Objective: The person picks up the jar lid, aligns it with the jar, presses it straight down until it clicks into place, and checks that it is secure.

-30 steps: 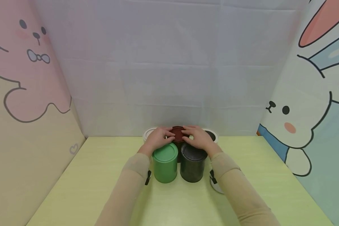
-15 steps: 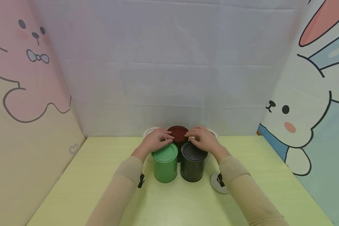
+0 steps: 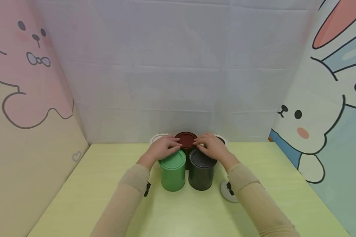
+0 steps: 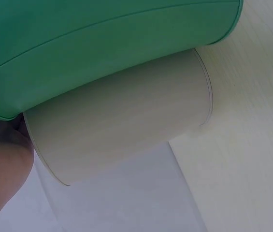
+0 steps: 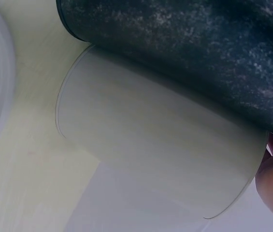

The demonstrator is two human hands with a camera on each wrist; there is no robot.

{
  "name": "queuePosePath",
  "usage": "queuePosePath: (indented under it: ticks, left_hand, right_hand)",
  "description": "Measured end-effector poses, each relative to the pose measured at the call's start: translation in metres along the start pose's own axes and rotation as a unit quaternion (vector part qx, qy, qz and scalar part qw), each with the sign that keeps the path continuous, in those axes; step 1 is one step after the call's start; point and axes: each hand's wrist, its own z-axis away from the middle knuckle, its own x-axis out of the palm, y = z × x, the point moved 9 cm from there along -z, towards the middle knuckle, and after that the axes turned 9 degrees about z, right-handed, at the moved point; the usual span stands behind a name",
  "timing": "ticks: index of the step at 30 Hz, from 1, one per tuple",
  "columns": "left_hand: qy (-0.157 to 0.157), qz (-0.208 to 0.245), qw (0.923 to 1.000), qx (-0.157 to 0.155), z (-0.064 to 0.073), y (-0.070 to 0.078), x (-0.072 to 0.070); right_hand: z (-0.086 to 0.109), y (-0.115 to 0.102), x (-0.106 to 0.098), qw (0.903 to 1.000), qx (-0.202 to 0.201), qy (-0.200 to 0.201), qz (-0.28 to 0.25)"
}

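Several cans stand grouped against the back wall in the head view. My left hand (image 3: pixel 161 148) reaches over the green can (image 3: pixel 173 177), its fingertips at the left rim of the dark red can (image 3: pixel 186 138). From the other side, my right hand (image 3: pixel 215 147) reaches over the black can (image 3: pixel 200 179) to the red can's right rim. Both hands have loosely bent fingers. A white can (image 4: pixel 122 121) lies behind the green one in the left wrist view. Another white can (image 5: pixel 160 130), dark inside at the top, stands behind the black one. Fingertip contact is hard to make out.
A white round lid (image 3: pixel 227 192) lies on the pale yellow-green table (image 3: pixel 101 191), partly under the right forearm. A white sheet (image 3: pixel 178 82) hangs behind the cans. Panels with cartoon animals rise at left and right.
Both hands have drawn apart from the top of the red can to its sides, uncovering its lid. More of the white lid beside the right forearm shows. The cans stay put.
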Motion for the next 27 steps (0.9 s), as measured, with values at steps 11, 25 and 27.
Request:
queuePosePath:
  ticks: [11, 25, 27]
  left_hand:
    - [-0.003, 0.016, 0.9998, -0.005, 0.0025, -0.0018, 0.0036]
    - [0.023, 0.036, 0.999, 0.01, -0.0017, 0.0015, -0.0009]
    - [0.026, 0.033, 0.999, 0.015, -0.0012, 0.0012, 0.0001]
  right_hand:
    - [0.0061, 0.0053, 0.0072, 0.9996, 0.022, 0.005, -0.019]
    - [0.0082, 0.0036, 0.0033, 0.9988, 0.041, -0.017, -0.023]
    - [0.0097, 0.0036, 0.0053, 0.999, 0.038, -0.02, -0.014]
